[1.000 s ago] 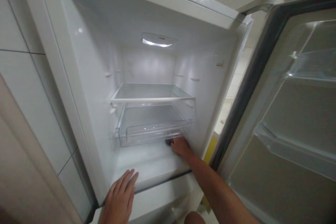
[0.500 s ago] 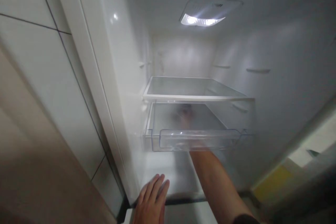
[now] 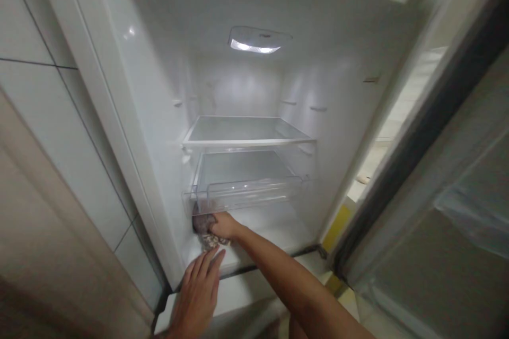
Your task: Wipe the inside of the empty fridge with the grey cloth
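Clutching a brownish cloth (image 3: 203,223), the right hand's grip (image 3: 224,224) is closed, fingertips hidden; the left hand (image 3: 198,291) lies flat, palm unseen.

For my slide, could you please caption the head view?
Right hand holding a cloth inside an open fridge, left hand nearby.

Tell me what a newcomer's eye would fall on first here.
Probably the lamp glowing high inside the open fridge. Next, the right hand, holding a bunched dark cloth low at the fridge's left side. The left hand is near the cloth, at the fridge's front.
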Motion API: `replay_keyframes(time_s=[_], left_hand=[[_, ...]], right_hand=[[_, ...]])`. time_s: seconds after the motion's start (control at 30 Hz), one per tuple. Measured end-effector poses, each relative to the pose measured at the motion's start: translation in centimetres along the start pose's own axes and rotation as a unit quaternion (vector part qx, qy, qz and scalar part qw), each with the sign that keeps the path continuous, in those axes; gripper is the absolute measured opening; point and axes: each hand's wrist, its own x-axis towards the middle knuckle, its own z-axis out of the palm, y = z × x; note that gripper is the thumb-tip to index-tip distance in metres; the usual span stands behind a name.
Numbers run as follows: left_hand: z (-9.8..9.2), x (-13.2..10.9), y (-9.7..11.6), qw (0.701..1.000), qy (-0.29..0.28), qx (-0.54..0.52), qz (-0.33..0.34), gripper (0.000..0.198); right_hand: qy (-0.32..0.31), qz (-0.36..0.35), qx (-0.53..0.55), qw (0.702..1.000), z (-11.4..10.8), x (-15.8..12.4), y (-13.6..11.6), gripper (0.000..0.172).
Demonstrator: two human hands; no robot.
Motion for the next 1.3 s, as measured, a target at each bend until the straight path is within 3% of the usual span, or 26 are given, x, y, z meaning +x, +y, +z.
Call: replay_keyframes(time_s=[0.07, 0.13, 0.3, 0.37, 0.43, 0.5, 0.57, 0.7, 0.8, 0.87, 0.97, 1.07, 1.17, 1.3], left_hand=[[0.3, -0.2, 0.0, 1.0, 0.012, -0.013, 0.0, 0.048], [0.5, -0.3, 0.0, 0.999, 0.02, -0.025, 0.0, 0.045], [0.8, -0.4, -0.2, 0.999, 0.027, -0.043, -0.001, 0.046], [0.9, -0.5, -0.2, 0.998, 0.031, -0.046, 0.001, 0.046], [1.1, -0.5, -0.3, 0.998, 0.033, -0.049, 0.001, 0.047], [1.1, -0.4, -0.2, 0.998, 0.033, -0.052, -0.003, 0.046], [1.1, -0.4, -0.2, 0.998, 0.032, -0.054, -0.007, 0.046], [0.7, -0.2, -0.1, 0.998, 0.036, -0.056, 0.002, 0.045], [0.4, -0.1, 0.0, 0.998, 0.042, -0.051, 0.006, 0.044], [0.3, 0.0, 0.1, 0.998, 0.04, -0.046, 0.005, 0.045], [0.2, 0.0, 0.2, 0.998, 0.038, -0.041, 0.002, 0.047], [0.0, -0.2, 0.3, 0.999, 0.036, -0.032, 0.002, 0.046], [-0.4, -0.4, 0.5, 0.999, 0.015, -0.035, 0.013, 0.043], [-1.2, -0.9, 1.4, 0.999, 0.002, -0.016, -0.038, 0.033]], right_hand=[[-0.035, -0.047, -0.053, 0.997, -1.0, -2.4, 0.2, 0.052], [-0.05, -0.033, -0.133, 0.989, -2.6, -5.1, 1.1, 0.054], [0.004, 0.235, -0.261, 0.936, -9.1, -12.4, 5.9, 0.051], [0.022, 0.301, -0.273, 0.913, -11.3, -14.2, 7.7, 0.045], [0.033, 0.326, -0.275, 0.904, -12.3, -14.8, 8.4, 0.042], [0.041, 0.328, -0.273, 0.903, -11.5, -14.1, 7.8, 0.045], [0.043, 0.301, -0.265, 0.915, -9.2, -12.8, 6.2, 0.048], [0.01, 0.13, -0.225, 0.966, -4.2, -10.7, 2.7, 0.052], [-0.019, 0.047, -0.204, 0.978, -4.2, -11.5, 2.4, 0.054], [-0.019, 0.082, -0.198, 0.976, -6.2, -13.1, 3.5, 0.051], [0.035, 0.258, -0.202, 0.944, -9.6, -15.7, 6.1, 0.054], [0.072, 0.341, -0.211, 0.913, -10.6, -15.9, 7.3, 0.059], [0.077, 0.292, -0.181, 0.936, -8.0, -13.0, 5.4, 0.055], [0.03, 0.127, -0.021, 0.991, -1.7, -7.4, -1.4, 0.053]])
